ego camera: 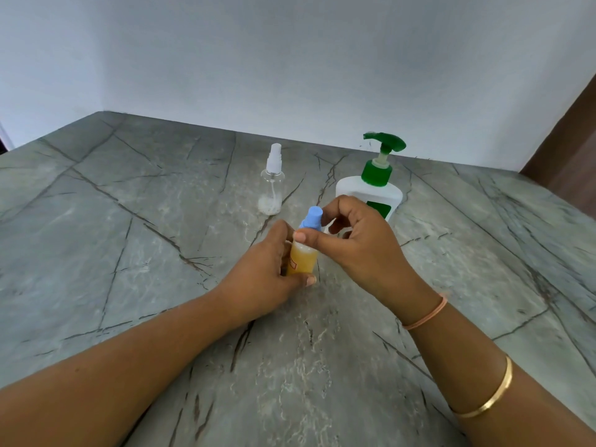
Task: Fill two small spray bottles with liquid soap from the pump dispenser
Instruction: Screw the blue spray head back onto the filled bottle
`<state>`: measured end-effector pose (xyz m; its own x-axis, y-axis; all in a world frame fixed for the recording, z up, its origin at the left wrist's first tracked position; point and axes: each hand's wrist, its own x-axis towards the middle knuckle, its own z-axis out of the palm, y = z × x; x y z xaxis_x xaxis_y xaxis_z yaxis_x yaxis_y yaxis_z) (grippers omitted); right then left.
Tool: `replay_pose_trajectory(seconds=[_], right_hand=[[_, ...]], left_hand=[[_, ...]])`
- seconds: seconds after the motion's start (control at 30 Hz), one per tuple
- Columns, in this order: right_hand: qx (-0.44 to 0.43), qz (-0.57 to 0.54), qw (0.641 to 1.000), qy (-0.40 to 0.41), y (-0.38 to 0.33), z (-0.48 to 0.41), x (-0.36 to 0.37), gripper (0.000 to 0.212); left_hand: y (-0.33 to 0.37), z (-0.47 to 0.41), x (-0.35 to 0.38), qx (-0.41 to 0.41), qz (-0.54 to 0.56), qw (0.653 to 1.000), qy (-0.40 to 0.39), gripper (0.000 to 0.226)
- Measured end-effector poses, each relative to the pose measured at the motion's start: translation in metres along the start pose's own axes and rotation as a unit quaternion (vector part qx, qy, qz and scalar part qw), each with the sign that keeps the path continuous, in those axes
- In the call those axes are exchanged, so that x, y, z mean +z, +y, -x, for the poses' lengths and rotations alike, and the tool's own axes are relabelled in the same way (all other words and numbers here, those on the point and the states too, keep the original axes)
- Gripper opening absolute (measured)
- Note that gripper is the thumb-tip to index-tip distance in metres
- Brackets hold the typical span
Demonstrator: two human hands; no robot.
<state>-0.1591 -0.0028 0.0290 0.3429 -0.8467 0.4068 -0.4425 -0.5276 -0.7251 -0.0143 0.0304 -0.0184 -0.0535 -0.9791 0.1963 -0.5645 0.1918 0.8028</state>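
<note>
Left hand (274, 269): fingers and thumb curled round the body of the small bottle (303, 258), holding it roughly upright.
Right hand (354, 240): thumb and fingers pinch the base of the bottle's blue spray top (311, 217).
Small bottle: filled with yellow-orange liquid, between both hands, mid stone counter (129, 221).
Clear bottle (272, 185): upright, white sprayer on, white foam at the bottom; behind the hands, apart from them.
Pump dispenser (371, 188): white with green pump, right of the clear bottle, partly hidden by the right hand.
Right arm: pink band (425, 314) at the wrist, gold bangle (490, 398) further up.

amber btl (302, 260) upright, clear btl (272, 185) behind
</note>
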Motion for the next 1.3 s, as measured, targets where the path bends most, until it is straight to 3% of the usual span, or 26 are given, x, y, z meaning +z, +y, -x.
replay_pose_trajectory(seconds=[0.13,0.2,0.33,0.47,0.53,0.6,0.7,0.87,1.07,1.17,1.3], right_hand=[[0.027,-0.035,0.994,-0.101,-0.001,0.002,-0.003,0.061],[0.005,-0.045,0.992,-0.121,-0.001,0.002,-0.007,0.048],[-0.011,-0.039,0.996,-0.077,-0.001,0.001,-0.005,0.028],[-0.011,0.016,1.0,0.024,-0.001,0.003,0.003,0.025],[-0.007,0.022,1.0,0.016,0.0,0.003,0.001,0.035],[0.013,0.0,0.999,-0.047,0.0,0.003,-0.004,0.047],[0.0,-0.017,0.995,-0.095,-0.001,0.002,-0.008,0.036],[-0.026,0.027,0.999,-0.038,-0.004,0.003,-0.001,0.029],[-0.096,0.174,0.979,0.043,-0.006,0.01,0.011,0.019],[-0.085,0.109,0.99,0.028,-0.003,0.008,0.004,0.02],[-0.043,-0.036,0.996,-0.074,0.001,0.005,-0.012,0.028]], left_hand=[[0.001,-0.001,0.0,0.01,0.011,1.0,0.001,0.04],[0.0,-0.001,0.0,0.005,0.029,1.0,-0.007,0.041],[-0.003,-0.001,0.001,0.0,0.041,0.999,-0.007,0.042],[-0.003,-0.001,0.002,0.012,0.007,1.0,0.0,0.045],[-0.002,0.0,0.002,0.02,-0.001,1.0,0.001,0.041],[-0.001,0.0,0.001,0.023,-0.004,1.0,-0.004,0.038],[-0.001,-0.001,0.001,0.019,0.014,1.0,-0.015,0.04],[-0.001,-0.001,0.001,0.018,0.045,0.999,-0.022,0.043],[0.0,0.0,0.001,0.038,0.049,0.998,-0.013,0.034],[-0.001,0.0,0.001,0.051,0.022,0.998,-0.027,0.035],[-0.002,-0.001,0.0,0.061,-0.01,0.996,-0.059,0.035]])
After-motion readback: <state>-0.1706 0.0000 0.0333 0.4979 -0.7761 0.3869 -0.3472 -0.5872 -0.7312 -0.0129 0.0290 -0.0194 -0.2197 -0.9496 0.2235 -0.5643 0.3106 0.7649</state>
